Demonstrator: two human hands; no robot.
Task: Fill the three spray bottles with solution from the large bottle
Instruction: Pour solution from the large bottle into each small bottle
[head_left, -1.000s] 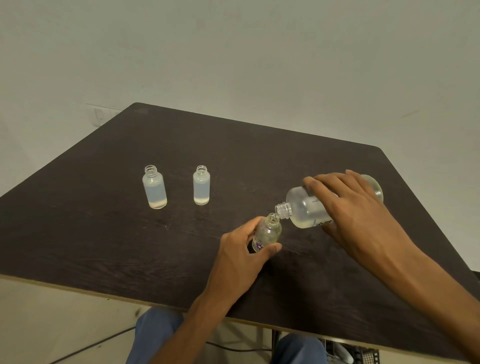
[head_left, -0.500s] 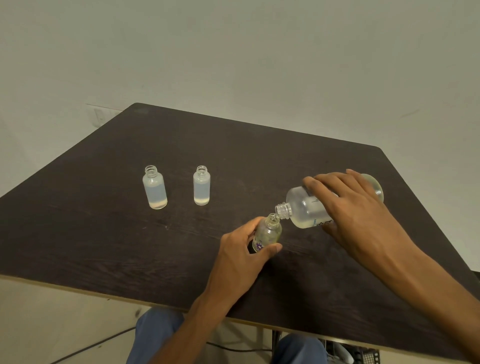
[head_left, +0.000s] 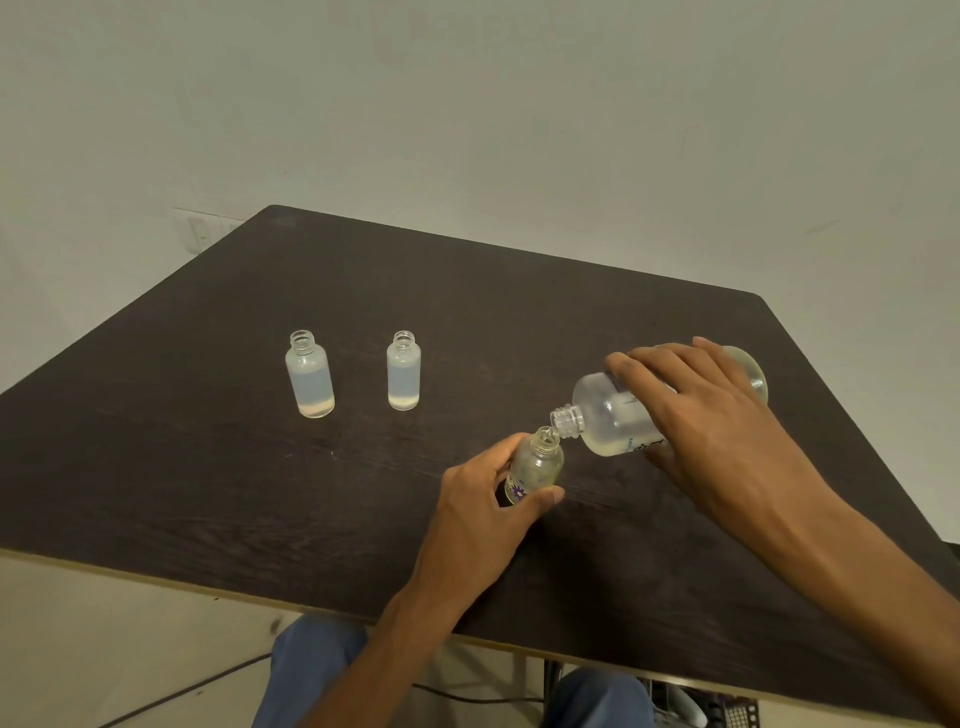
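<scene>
here the right hand (head_left: 711, 415) grips the tipped large bottle (head_left: 618, 415), neck over the small spray bottle (head_left: 535, 465) near the table's (head_left: 208, 467) front edge; the left hand (head_left: 483, 504) pinches it steady against spills.

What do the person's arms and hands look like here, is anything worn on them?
Both arms are bare up to the frame's edge: no sleeves, gloves, watch or rings show on the left hand or the right hand. Below the table edge, blue trousers cover the knees.
</scene>
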